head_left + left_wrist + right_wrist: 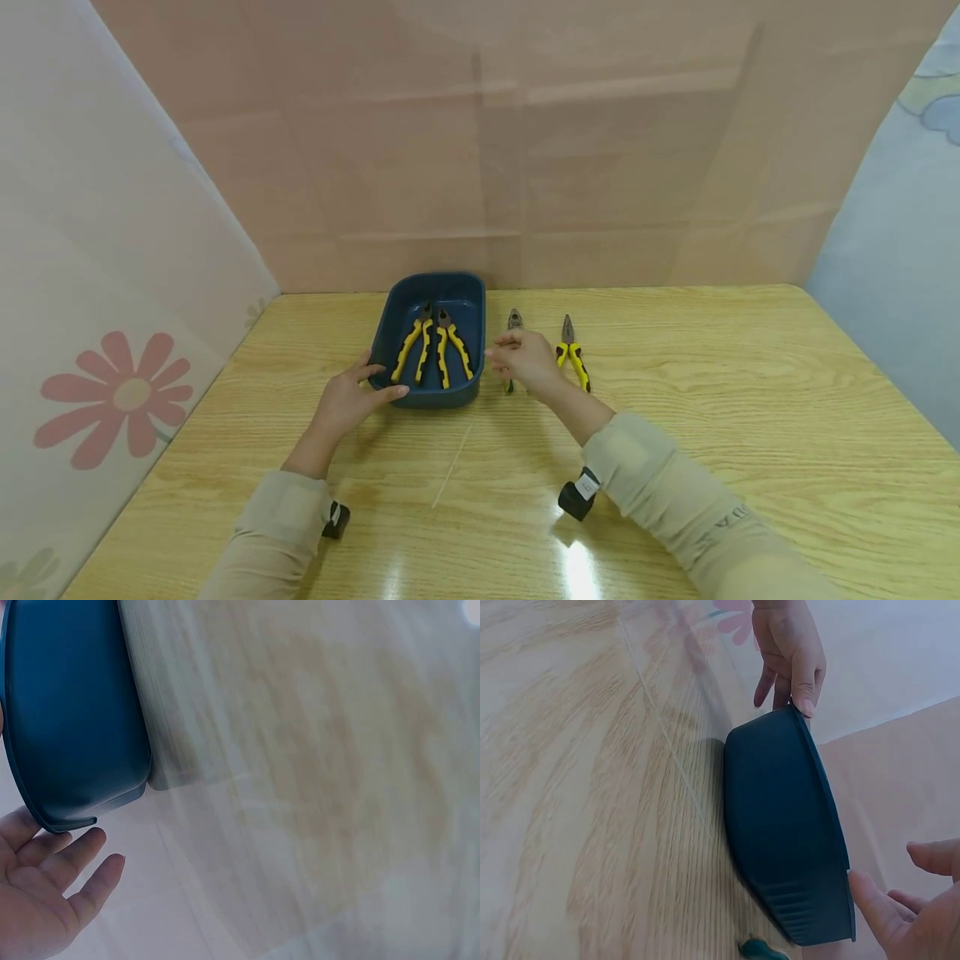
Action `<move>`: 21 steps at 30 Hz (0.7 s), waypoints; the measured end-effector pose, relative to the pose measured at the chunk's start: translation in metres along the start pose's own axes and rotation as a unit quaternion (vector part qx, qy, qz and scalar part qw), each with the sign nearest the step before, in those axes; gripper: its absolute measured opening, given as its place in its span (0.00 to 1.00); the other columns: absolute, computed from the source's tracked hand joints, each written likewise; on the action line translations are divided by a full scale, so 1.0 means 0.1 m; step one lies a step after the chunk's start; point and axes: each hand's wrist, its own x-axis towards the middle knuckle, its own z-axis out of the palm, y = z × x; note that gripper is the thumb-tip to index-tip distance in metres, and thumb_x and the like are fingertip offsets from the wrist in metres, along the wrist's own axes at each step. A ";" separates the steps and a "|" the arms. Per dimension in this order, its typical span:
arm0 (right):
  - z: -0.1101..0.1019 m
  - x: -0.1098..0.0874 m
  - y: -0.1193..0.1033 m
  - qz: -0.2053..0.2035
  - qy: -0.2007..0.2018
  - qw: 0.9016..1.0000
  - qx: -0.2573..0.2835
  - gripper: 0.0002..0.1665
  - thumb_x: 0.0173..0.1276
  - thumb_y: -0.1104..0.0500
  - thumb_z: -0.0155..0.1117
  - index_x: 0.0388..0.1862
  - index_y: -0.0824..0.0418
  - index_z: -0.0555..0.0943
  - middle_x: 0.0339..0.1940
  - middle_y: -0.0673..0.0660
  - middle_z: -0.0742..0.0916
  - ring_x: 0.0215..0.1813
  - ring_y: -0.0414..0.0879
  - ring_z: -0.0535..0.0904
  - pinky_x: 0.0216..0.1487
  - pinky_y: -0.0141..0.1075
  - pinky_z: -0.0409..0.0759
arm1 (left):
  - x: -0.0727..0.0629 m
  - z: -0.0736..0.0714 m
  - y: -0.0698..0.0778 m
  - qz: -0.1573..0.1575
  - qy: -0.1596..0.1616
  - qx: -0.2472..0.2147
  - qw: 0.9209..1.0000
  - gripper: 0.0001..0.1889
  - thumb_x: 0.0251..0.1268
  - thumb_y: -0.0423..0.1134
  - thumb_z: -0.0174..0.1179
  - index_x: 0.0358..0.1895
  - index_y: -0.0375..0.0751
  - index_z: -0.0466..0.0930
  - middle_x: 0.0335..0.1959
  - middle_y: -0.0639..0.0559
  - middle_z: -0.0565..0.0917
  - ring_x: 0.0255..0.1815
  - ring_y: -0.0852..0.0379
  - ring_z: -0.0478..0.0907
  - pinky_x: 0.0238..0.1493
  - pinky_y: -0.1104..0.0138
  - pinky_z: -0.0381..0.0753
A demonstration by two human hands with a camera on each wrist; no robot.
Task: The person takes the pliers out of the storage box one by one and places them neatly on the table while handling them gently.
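Observation:
A dark blue plastic bin (442,400) stands on the table with two pairs of yellow-and-black pliers (442,358) lying inside. At its near left corner my left hand (348,404) holds the rim, thumb and fingers spread around the corner. My right hand (525,362) is at the bin's right side; in the right wrist view its fingertip meets the rim while the thumb stays apart. Under that hand lies a pair of pliers with green on its handles (514,319), mostly covered. Just right of it are yellow-and-black long-nose pliers (568,333).
The wood-grain table (712,417) meets a pinkish-brown covered wall (600,167) close behind the bin. A flower-printed sheet (131,396) borders the left side, and a pale blue one (900,275) the right. A thin pale line (452,471) runs across the tabletop before the bin.

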 end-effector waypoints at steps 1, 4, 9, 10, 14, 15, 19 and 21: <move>0.02 0.01 -0.01 0.001 0.001 1.000 0.001 0.21 0.61 0.64 0.56 0.52 0.72 0.69 0.43 0.67 0.78 0.44 0.60 0.75 0.42 0.44 0.75 | 0.00 0.00 0.00 -0.001 0.000 0.000 1.000 0.47 0.38 0.69 0.56 0.58 0.35 0.66 0.67 0.44 0.49 0.62 0.36 0.48 0.51 0.46 0.62; 0.06 0.02 -0.03 0.001 -0.005 1.000 0.002 0.23 0.61 0.64 0.56 0.54 0.72 0.68 0.44 0.67 0.77 0.45 0.60 0.75 0.42 0.43 0.75 | -0.01 -0.01 0.00 -0.002 0.001 -0.001 1.000 0.46 0.38 0.68 0.56 0.57 0.34 0.66 0.67 0.43 0.49 0.62 0.36 0.48 0.51 0.46 0.61; 0.11 0.04 -0.04 0.002 -0.007 1.000 0.000 0.23 0.61 0.65 0.55 0.53 0.74 0.68 0.43 0.67 0.78 0.44 0.57 0.76 0.39 0.39 0.77 | -0.03 -0.01 0.01 -0.003 -0.001 -0.007 1.000 0.46 0.39 0.67 0.57 0.58 0.34 0.66 0.67 0.43 0.49 0.62 0.36 0.48 0.51 0.46 0.61; 0.12 0.05 -0.04 0.003 -0.007 1.000 0.003 0.22 0.61 0.65 0.55 0.53 0.74 0.68 0.43 0.67 0.78 0.44 0.57 0.76 0.39 0.39 0.77 | -0.02 -0.01 0.00 -0.004 -0.001 -0.006 1.000 0.46 0.39 0.67 0.57 0.58 0.34 0.66 0.67 0.43 0.49 0.62 0.36 0.48 0.51 0.46 0.61; 0.16 0.06 -0.07 0.010 -0.007 1.000 0.018 0.21 0.61 0.66 0.55 0.52 0.73 0.69 0.44 0.67 0.78 0.45 0.57 0.76 0.43 0.43 0.75 | -0.01 -0.01 -0.01 -0.006 -0.002 -0.008 1.000 0.46 0.39 0.68 0.56 0.58 0.35 0.66 0.67 0.44 0.48 0.62 0.36 0.48 0.51 0.46 0.61; 0.17 0.06 -0.08 0.008 -0.009 1.000 0.018 0.20 0.61 0.66 0.55 0.52 0.73 0.69 0.44 0.67 0.78 0.45 0.57 0.76 0.43 0.44 0.74 | -0.01 -0.01 -0.01 -0.005 -0.002 -0.007 1.000 0.46 0.39 0.68 0.56 0.58 0.35 0.65 0.67 0.44 0.48 0.62 0.36 0.48 0.51 0.46 0.61; 0.21 0.08 -0.10 0.005 -0.016 1.000 -0.002 0.21 0.61 0.65 0.56 0.52 0.72 0.69 0.44 0.66 0.79 0.44 0.57 0.76 0.42 0.42 0.75 | 0.00 0.00 -0.02 -0.004 -0.001 -0.007 1.000 0.47 0.38 0.68 0.56 0.58 0.35 0.66 0.67 0.44 0.48 0.62 0.37 0.48 0.51 0.46 0.61; 0.23 0.10 -0.10 0.003 -0.020 1.000 -0.012 0.22 0.60 0.65 0.56 0.53 0.73 0.69 0.44 0.66 0.79 0.44 0.58 0.76 0.39 0.39 0.76 | 0.00 0.00 -0.02 -0.005 0.000 -0.006 1.000 0.47 0.38 0.68 0.56 0.58 0.35 0.66 0.67 0.45 0.49 0.62 0.37 0.48 0.51 0.46 0.61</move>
